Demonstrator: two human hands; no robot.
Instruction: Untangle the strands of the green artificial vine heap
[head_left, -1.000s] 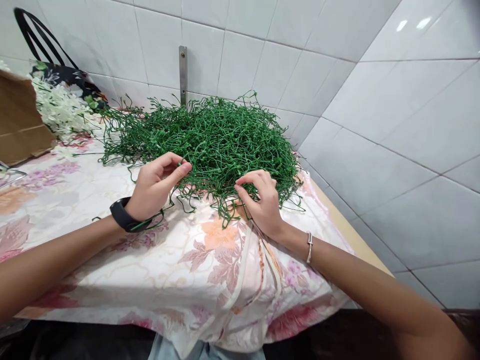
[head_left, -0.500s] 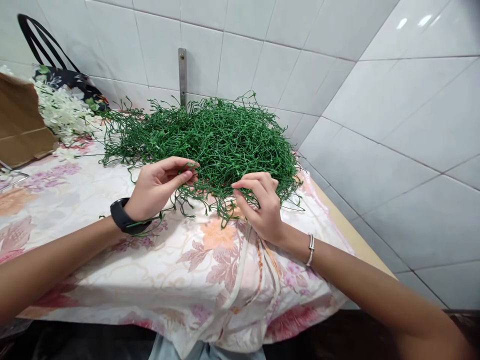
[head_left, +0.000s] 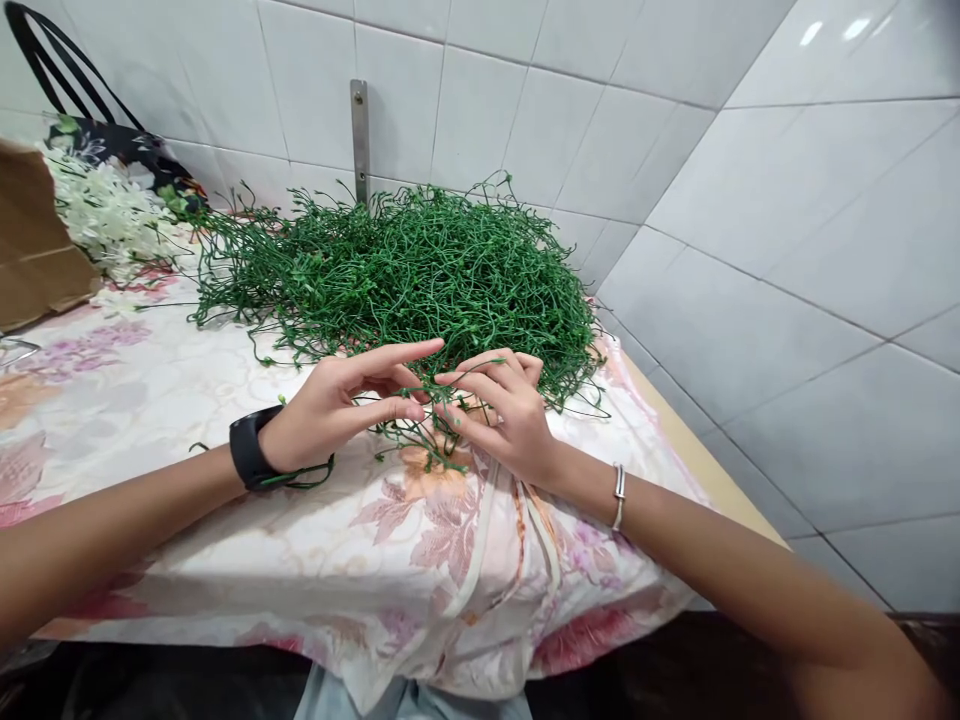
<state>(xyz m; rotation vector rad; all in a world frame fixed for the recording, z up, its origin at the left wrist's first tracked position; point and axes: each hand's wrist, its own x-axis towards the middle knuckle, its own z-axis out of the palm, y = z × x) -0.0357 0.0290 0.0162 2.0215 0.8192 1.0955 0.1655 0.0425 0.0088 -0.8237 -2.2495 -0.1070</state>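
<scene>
A large tangled heap of thin green artificial flower stems [head_left: 465,270] lies on the table against the tiled wall. At its front edge, my right hand [head_left: 506,410] pinches a few green stems [head_left: 431,435] between thumb and fingers, their ends hanging over the cloth. Close beside it on the left is my left hand [head_left: 352,405], with its index finger stretched out and the thumb apart; its fingertips are near the same stems. A black wristband [head_left: 251,447] circles my left wrist, with green stems lying by it. My right wrist wears a thin bracelet [head_left: 619,497].
A flowered cloth [head_left: 300,560] covers the table. White artificial flowers [head_left: 112,210], a brown cardboard piece [head_left: 41,245] and a dark floral bag [head_left: 124,150] are at the left. A metal bracket [head_left: 360,140] is fixed to the wall behind the heap.
My left hand has moved down and right, and its fingers have spread from a pinch. My right hand has shifted slightly left and now holds stems. The view has tilted slightly.
</scene>
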